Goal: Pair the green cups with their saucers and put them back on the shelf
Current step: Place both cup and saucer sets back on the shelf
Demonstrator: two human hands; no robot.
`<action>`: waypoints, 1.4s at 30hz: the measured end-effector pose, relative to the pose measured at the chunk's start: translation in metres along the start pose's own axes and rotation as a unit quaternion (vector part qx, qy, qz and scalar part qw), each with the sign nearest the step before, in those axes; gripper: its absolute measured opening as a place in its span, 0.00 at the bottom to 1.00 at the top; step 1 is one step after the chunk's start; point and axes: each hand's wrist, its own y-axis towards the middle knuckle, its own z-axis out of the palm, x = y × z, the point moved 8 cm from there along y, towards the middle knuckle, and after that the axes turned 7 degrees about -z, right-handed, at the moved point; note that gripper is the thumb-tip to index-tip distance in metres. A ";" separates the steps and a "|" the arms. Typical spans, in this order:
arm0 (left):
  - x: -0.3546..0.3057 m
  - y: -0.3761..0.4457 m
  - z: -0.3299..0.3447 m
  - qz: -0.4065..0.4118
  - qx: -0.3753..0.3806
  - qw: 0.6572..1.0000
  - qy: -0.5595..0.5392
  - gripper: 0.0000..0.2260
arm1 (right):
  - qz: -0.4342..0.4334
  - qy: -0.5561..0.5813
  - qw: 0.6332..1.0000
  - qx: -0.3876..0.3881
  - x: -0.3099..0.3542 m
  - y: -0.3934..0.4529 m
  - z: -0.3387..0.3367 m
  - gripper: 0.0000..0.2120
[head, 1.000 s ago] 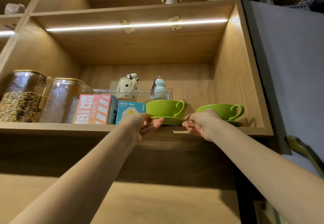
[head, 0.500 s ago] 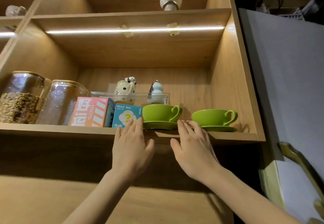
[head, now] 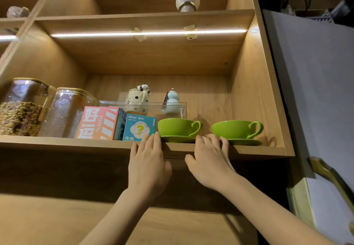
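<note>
At centre frame, two green cups on saucers line the shelf's front edge. A blue box crowds the left cup. Open room lies above the cups, between them, and at the lower right beside the shelf's side wall.

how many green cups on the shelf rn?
2. Left cup sits on its saucer beside the blue box; right cup on its saucer near the shelf's right wall. None appears hidden.
</note>
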 end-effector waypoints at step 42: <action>-0.020 -0.022 0.005 0.068 -0.014 0.997 -0.015 0.35 | -0.041 -0.070 0.997 -0.007 -0.006 0.001 -0.008 0.20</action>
